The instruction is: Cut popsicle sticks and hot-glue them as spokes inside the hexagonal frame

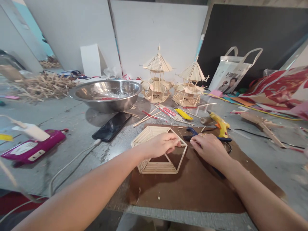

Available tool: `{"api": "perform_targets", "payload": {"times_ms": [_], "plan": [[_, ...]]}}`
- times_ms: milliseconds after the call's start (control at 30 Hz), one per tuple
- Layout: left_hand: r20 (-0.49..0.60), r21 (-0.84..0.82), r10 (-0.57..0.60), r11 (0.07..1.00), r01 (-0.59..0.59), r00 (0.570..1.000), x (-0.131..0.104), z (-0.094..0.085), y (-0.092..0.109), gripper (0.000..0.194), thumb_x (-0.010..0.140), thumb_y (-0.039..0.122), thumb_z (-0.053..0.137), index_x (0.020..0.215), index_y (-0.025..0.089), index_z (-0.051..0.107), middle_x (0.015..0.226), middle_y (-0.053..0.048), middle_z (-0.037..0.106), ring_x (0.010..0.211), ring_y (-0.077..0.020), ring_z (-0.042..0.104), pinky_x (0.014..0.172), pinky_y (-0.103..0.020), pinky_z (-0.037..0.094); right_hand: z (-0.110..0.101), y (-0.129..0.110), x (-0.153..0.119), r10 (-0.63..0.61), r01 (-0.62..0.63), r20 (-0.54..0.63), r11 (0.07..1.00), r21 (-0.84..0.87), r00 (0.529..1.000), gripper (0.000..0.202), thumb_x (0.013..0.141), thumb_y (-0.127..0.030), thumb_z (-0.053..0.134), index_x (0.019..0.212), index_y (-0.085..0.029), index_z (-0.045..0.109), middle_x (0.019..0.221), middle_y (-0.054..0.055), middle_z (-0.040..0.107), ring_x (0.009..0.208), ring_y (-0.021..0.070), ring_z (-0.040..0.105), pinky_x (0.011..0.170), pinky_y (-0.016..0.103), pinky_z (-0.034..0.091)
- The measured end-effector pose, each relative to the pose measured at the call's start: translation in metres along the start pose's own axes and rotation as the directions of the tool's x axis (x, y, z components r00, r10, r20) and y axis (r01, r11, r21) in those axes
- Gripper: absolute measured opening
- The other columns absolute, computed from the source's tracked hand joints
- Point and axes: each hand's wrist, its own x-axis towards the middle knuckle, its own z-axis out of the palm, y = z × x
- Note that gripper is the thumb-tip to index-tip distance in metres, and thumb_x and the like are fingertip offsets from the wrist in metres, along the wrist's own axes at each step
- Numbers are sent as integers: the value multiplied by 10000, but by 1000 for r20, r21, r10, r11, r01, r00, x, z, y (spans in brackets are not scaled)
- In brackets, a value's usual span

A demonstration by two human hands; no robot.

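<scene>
A flat, many-sided frame of thin wooden sticks [158, 168] lies on a brown mat [192, 195]. Rows of sticks fill its left and lower sides, while the right part is open, with bare spokes. My left hand [167, 142] is over the frame with its fingertips pinched together near the right corner; whatever they hold is hidden. Just right of the frame, my right hand [209, 147] is closed, thumb and fingers together, and its contents cannot be made out. Beside and partly under it lies a blue-handled tool [191, 132].
Behind the mat are a yellow glue gun [221, 125], a yellow utility knife [184, 114] and loose sticks. Two stick pagodas [157, 86] stand farther back, near a steel basin [106, 96]. A phone [112, 126] and a purple power strip [33, 146] with cables lie left.
</scene>
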Motion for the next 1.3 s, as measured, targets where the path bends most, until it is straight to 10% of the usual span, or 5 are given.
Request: {"api": "perform_targets", "payload": {"times_ms": [467,1300], "plan": [[244,346,-164,935,72,956,-2,-16,-8,166,638,269,557,744,168,636,567,-1,625,547,-91,534,518,-181,348,7,12,-5,-75,65,93,993,99,993,260,793,-277,374,760,-206,623,739,35,609,725,156,544,675,281,376],[218,487,-103,873,-16,970,4,-10,-14,149,629,253,574,722,169,654,659,1,636,526,-75,492,490,-186,316,13,17,-6,-129,122,69,988,97,989,261,780,-284,383,744,-205,629,725,27,621,688,160,544,654,286,380]]}}
